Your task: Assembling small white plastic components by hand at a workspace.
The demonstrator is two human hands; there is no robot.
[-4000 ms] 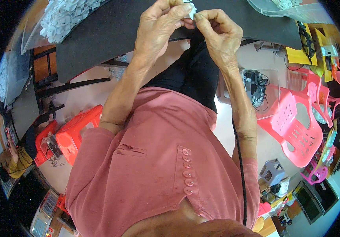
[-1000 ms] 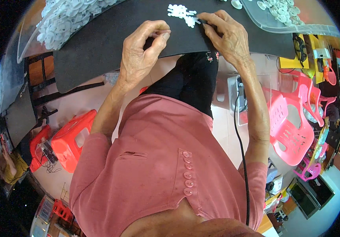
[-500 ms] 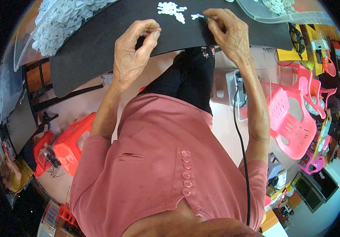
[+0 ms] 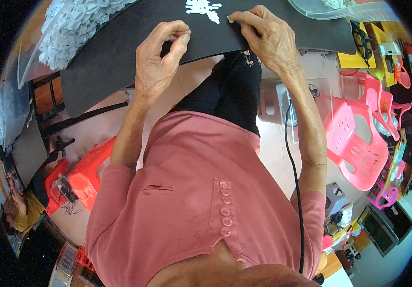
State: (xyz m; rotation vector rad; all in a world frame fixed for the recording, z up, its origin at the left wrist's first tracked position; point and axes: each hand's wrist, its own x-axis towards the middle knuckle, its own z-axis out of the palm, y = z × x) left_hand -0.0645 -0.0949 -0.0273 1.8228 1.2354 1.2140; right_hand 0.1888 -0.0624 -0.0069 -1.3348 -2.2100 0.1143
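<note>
A small pile of white plastic pieces (image 4: 203, 7) lies on the black tabletop (image 4: 211, 40) at its far part. To the left of the pile, my left hand (image 4: 159, 60) hovers over the table edge with thumb and index fingertip pressed together; anything between them is too small to make out. My right hand (image 4: 270, 43) rests to the right of the pile, its index finger stretched out toward it and thumb apart. A white speck shows at that index fingertip, perhaps a small piece or the nail. The other right fingers are curled and partly hidden.
A clear bin heaped with pale plastic parts (image 4: 79, 28) stands at the left. Another clear tray (image 4: 321, 14) sits at the far right. Below are a red stool (image 4: 91, 172), pink plastic chairs (image 4: 359, 148) and a black cable (image 4: 296, 186) beside my right arm.
My right index finger has moved left toward the pile. The small white pieces that lay apart by its tip no longer show there. My left hand keeps its pinch, hardly moved.
</note>
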